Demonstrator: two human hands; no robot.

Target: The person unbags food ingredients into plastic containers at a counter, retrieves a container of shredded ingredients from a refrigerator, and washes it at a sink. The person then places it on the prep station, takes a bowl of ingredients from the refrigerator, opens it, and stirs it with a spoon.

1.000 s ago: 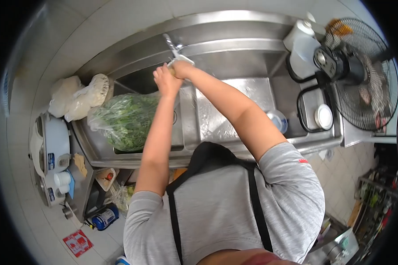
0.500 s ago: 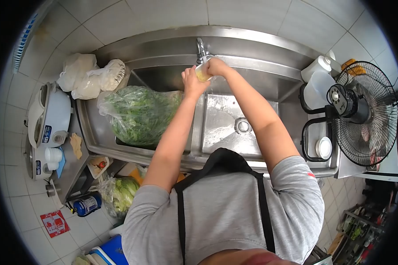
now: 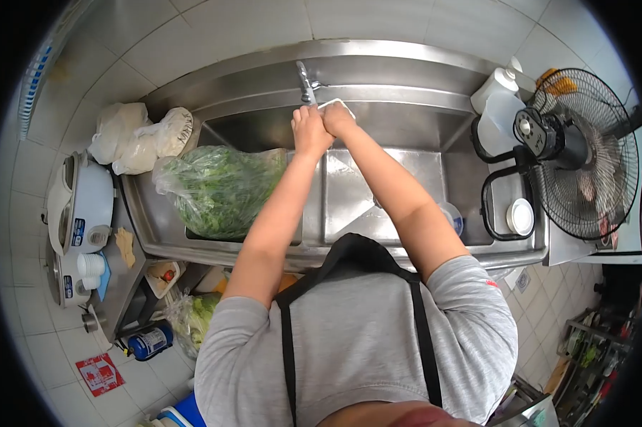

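Note:
Under the tap (image 3: 305, 84), at the back of the steel sink, my two hands meet. My right hand (image 3: 339, 121) is closed on a pale container (image 3: 341, 105), whose white rim shows above the knuckles. My left hand (image 3: 311, 132) presses against its left side, its fingers together near the stream; what they grip is hidden. The container's contents are out of sight. A clear plastic bag of leafy greens (image 3: 225, 192) lies over the left basin, beside my left forearm.
White plastic bags (image 3: 146, 137) sit at the sink's left end. On the right stand a black fan (image 3: 581, 153), a translucent container (image 3: 499, 122) and a white bowl (image 3: 520, 216). A clear round container (image 3: 450, 219) is partly behind my right arm. Rice cookers (image 3: 86, 206) stand left.
My hands have come together around the container, which showed yellowish contents half a second ago. The camera view has shifted. The round container by my right arm shows again.

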